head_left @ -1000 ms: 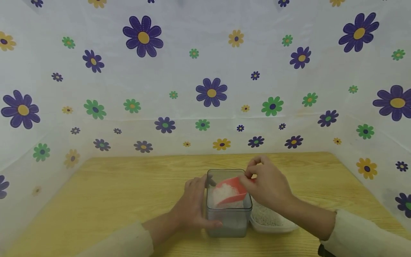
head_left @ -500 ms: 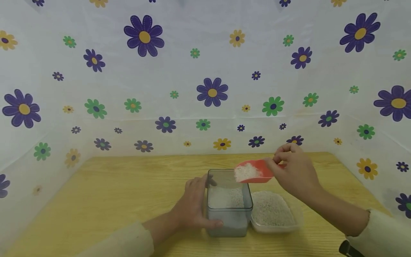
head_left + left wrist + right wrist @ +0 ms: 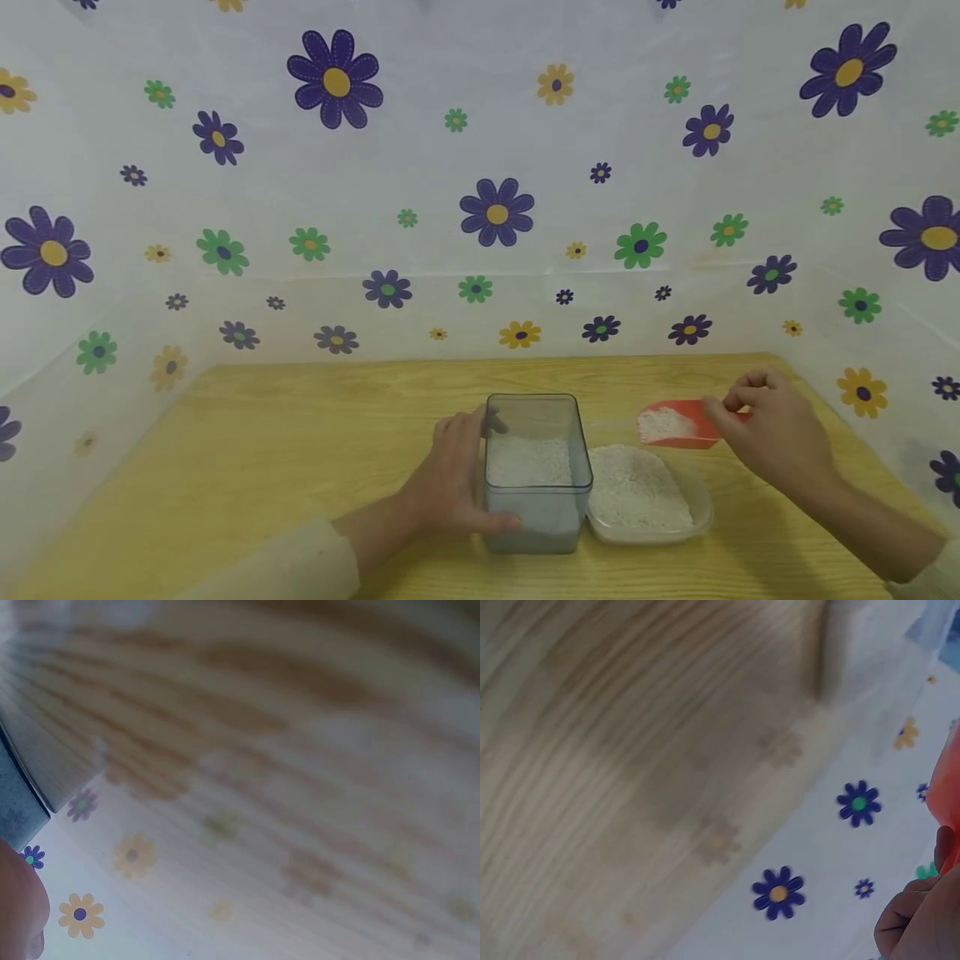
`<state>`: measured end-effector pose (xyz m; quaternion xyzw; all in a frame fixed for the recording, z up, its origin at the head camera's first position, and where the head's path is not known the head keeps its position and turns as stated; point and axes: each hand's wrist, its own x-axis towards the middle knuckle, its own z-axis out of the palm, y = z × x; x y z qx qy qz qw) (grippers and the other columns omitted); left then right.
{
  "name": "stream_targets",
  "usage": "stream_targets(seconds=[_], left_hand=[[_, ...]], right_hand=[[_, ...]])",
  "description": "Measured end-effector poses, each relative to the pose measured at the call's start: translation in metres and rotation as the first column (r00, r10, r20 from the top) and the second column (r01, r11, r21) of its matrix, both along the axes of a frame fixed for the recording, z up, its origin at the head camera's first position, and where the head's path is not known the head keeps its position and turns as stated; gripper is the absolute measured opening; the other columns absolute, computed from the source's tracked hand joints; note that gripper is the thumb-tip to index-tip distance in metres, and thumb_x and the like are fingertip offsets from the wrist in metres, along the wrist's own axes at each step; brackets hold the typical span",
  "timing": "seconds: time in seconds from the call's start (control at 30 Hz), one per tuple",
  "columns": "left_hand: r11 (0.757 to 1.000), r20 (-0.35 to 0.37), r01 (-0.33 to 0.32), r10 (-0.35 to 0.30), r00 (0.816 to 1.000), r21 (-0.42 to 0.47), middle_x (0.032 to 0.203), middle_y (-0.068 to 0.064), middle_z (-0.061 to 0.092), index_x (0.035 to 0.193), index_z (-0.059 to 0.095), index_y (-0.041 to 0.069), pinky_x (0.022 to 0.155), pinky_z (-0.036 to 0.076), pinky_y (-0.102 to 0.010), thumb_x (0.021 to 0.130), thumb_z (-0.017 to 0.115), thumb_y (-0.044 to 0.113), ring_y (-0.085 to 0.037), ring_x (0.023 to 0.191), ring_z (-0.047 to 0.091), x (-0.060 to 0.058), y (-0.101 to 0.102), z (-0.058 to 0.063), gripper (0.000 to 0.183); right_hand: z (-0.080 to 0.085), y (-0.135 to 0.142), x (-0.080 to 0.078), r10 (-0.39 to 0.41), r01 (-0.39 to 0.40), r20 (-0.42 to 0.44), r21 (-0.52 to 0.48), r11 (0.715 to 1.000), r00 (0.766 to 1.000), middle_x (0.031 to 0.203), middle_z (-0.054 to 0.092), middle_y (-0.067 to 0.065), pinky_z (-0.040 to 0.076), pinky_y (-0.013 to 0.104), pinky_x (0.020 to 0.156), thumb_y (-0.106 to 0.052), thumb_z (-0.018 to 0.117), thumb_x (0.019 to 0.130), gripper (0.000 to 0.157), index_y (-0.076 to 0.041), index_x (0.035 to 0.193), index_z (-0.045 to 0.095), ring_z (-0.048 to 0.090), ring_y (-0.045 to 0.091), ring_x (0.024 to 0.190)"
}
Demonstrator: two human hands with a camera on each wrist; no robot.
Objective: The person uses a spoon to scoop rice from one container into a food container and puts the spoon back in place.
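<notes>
My left hand (image 3: 448,479) holds a tall, see-through grey storage container (image 3: 534,523) from its left side, thumb across the front and fingers towards the back. White, rice-like grains (image 3: 529,461) show inside it. In the left wrist view only a corner of the container (image 3: 21,796) and part of the hand (image 3: 21,906) appear. My right hand (image 3: 780,432) pinches the handle of a red scoop (image 3: 703,423), which carries a small heap of the white grains. The scoop is in the air, behind and right of a low clear tub (image 3: 702,504) heaped with similar grains.
The tub stands close against the container's right side on a wood-grain tabletop (image 3: 300,450). A white sheet with printed flowers (image 3: 420,167) rises behind the table and along both sides.
My right hand has carried the loaded scoop out from over the container to the right, past the tub, rising and then lowering. My left hand and the container have stayed put.
</notes>
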<state>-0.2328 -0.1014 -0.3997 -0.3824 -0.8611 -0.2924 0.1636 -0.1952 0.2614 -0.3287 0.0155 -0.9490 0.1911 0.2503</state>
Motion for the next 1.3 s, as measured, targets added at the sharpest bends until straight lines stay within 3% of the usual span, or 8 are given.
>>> stream_targets(seconds=[0.23,0.63,0.7,0.8,0.9,1.0,1.13,1.3], left_hand=[[1.000,0.035,0.000,0.001,0.999,-0.003,0.119,0.004,0.050,0.139,0.029,0.016,0.101,0.025,-0.043,0.058,0.065,0.076,-0.009,0.108,0.042,0.001,0.002,-0.001,0.106],[1.000,0.045,0.000,0.000,0.999,-0.002,0.119,0.004,0.050,0.140,0.028,0.015,0.102,0.024,-0.044,0.059,0.064,0.076,-0.010,0.108,0.042,0.004,0.004,0.001,0.107],[1.000,0.034,-0.001,0.001,0.999,-0.002,0.119,0.004,0.050,0.139,0.029,0.015,0.101,0.025,-0.044,0.059,0.064,0.077,-0.010,0.107,0.042,0.003,0.004,0.000,0.107],[1.000,0.008,-0.004,0.004,1.000,-0.009,0.119,0.004,0.050,0.138,0.030,0.015,0.100,0.026,-0.043,0.059,0.062,0.078,-0.009,0.106,0.042,0.001,0.004,-0.002,0.106],[1.000,-0.004,-0.005,0.005,1.000,-0.014,0.119,0.004,0.050,0.137,0.030,0.014,0.100,0.026,-0.042,0.059,0.061,0.079,-0.010,0.106,0.043,-0.001,0.004,-0.002,0.106],[1.000,0.006,-0.006,0.006,1.000,-0.012,0.119,0.004,0.050,0.136,0.032,0.013,0.100,0.026,-0.042,0.059,0.063,0.078,-0.010,0.107,0.043,-0.002,0.003,-0.001,0.105],[1.000,0.028,-0.007,0.008,1.000,-0.002,0.118,0.003,0.050,0.133,0.034,0.013,0.100,0.025,-0.044,0.058,0.066,0.075,-0.011,0.106,0.043,0.000,0.001,0.000,0.103],[1.000,0.031,-0.010,0.010,0.999,-0.007,0.118,0.002,0.050,0.135,0.033,0.012,0.099,0.026,-0.043,0.059,0.066,0.075,-0.011,0.106,0.043,0.001,0.000,-0.001,0.104]], right_hand=[[-0.014,0.025,0.000,-0.002,0.014,-0.114,0.107,0.994,0.994,0.087,0.055,0.010,0.030,0.023,0.041,-0.027,0.070,0.077,0.025,-0.012,0.059,0.064,0.044,0.013,0.058],[-0.013,0.030,0.004,0.062,0.016,-0.277,0.270,0.963,0.959,0.084,0.051,0.007,0.023,0.020,0.037,-0.023,0.073,0.071,0.020,-0.011,0.060,0.063,0.035,0.008,0.049],[-0.011,0.031,0.005,0.087,0.008,-0.298,0.305,0.952,0.951,0.085,0.051,0.007,0.022,0.019,0.036,-0.025,0.071,0.073,0.021,-0.010,0.060,0.062,0.033,0.007,0.046],[-0.008,0.032,0.006,0.159,-0.019,-0.359,0.363,0.932,0.920,0.083,0.051,0.007,0.021,0.017,0.036,-0.043,0.061,0.082,0.040,-0.010,0.058,0.061,0.039,0.008,0.047],[-0.002,0.031,0.006,0.274,-0.074,-0.425,0.429,0.900,0.863,0.080,0.051,0.006,0.024,0.018,0.036,-0.053,0.043,0.089,0.055,-0.013,0.054,0.059,0.046,0.011,0.050],[0.004,0.027,0.006,0.425,-0.158,-0.462,0.512,0.844,0.778,0.078,0.052,0.004,0.030,0.021,0.038,-0.050,0.039,0.091,0.055,-0.014,0.053,0.055,0.045,0.011,0.052],[0.015,0.020,0.009,0.617,-0.273,-0.457,0.616,0.739,0.641,0.075,0.054,0.004,0.037,0.023,0.044,-0.043,0.044,0.091,0.048,-0.013,0.054,0.054,0.040,0.011,0.053],[0.034,0.007,0.013,0.755,-0.348,-0.450,0.692,0.633,0.477,0.072,0.054,0.005,0.041,0.027,0.046,-0.037,0.047,0.095,0.045,-0.009,0.063,0.060,0.045,0.017,0.054]])
